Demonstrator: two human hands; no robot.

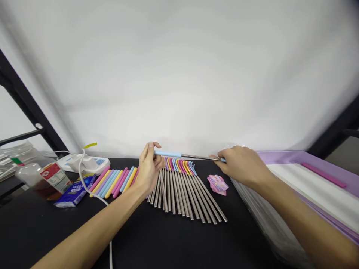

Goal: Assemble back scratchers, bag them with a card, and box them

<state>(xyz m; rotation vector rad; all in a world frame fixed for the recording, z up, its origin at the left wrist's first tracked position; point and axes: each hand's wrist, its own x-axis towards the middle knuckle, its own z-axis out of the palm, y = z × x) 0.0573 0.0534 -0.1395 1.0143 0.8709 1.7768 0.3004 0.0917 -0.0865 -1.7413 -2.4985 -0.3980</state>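
Steel rod, long, thin and bright, lies level across my view, held between my two hands above the black table. A pale blue sleeve covers the part nearest my left hand, and a short bit of the same blue shows at the far tip, just past my right hand. My left fingers are closed in a pinch around the rod's sleeved end, and the blue runs out from between them. My right fingers are curled shut on the other end, so the bare steel spans the gap between my hands. Directly below, a fan of steel rods spreads across the table, their tops bunched under the held rod and tipped in pink, yellow and blue, their lower ends splayed toward me. Left of my left hand lies a row of loose coloured sleeves in pink, yellow and blue. Just beside my right hand sits a small pink packet. Further left are a white cable, a blue tissue pack and a carton, with a white power strip behind them. A purple-edged tray stands off to the right.
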